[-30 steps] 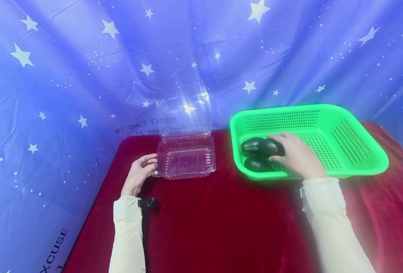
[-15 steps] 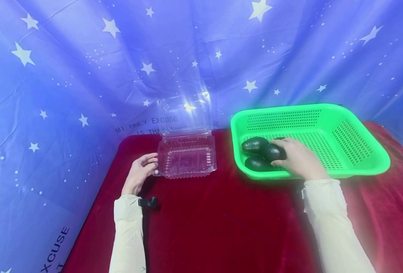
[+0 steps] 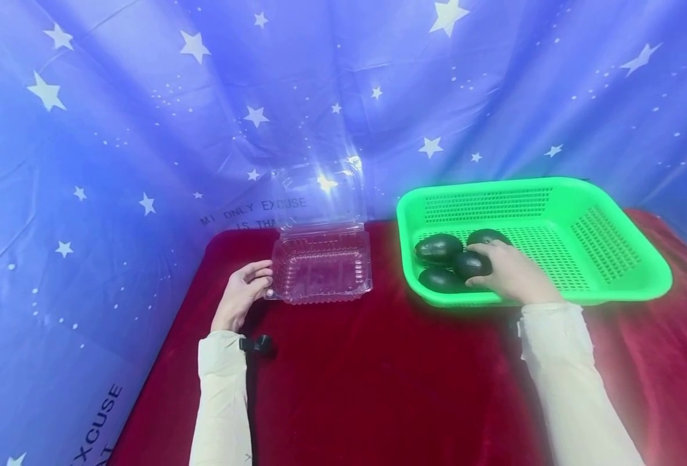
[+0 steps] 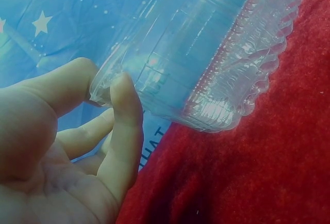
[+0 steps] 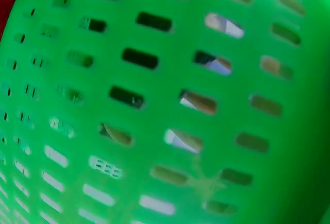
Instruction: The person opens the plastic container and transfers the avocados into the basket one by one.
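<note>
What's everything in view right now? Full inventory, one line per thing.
avocados: four, dark green, left part of the basket.
basket: one, bright green, perforated, right side of the table.
clamshell box: one, clear plastic, lid open, left of the basket.
tablecloth: one, red, over the table.
backdrop: one, blue with white stars, behind and to the left.
left hand: fingers pinch the box's left rim.
right hand: in the basket, fingers on one avocado.
</note>
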The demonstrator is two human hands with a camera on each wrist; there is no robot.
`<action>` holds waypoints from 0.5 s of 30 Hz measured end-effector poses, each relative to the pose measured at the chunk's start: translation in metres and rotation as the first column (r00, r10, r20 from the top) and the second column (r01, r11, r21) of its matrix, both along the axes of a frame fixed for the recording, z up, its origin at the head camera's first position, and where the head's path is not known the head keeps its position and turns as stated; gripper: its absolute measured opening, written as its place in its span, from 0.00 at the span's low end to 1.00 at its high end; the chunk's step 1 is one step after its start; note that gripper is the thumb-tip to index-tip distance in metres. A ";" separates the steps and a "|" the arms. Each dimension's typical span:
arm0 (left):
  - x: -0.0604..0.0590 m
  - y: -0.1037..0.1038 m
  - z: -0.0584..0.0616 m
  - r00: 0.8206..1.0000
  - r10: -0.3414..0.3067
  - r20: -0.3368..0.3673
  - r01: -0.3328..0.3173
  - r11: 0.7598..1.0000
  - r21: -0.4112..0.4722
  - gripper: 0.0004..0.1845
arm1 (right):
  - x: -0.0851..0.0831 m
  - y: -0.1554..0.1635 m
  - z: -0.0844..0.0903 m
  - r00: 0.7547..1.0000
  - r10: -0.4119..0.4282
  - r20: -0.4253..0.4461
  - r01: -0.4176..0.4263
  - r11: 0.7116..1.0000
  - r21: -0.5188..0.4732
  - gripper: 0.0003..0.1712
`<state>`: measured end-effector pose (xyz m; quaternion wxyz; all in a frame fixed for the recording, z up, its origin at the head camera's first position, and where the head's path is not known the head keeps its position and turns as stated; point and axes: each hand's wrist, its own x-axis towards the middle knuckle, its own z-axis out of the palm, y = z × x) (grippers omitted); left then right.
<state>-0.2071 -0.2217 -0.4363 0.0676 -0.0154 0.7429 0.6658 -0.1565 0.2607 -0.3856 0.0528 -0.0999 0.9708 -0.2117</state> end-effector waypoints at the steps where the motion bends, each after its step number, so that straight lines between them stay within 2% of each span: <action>1: 0.000 0.000 0.000 1.000 -0.005 -0.001 0.005 1.000 -0.002 0.27 | 0.000 0.000 0.000 1.000 0.001 0.005 -0.001 1.000 0.000 0.43; 15: -0.002 -0.001 -0.001 1.000 0.003 0.007 -0.003 1.000 0.006 0.26 | -0.003 -0.001 -0.001 0.999 -0.009 0.038 0.009 1.000 -0.004 0.45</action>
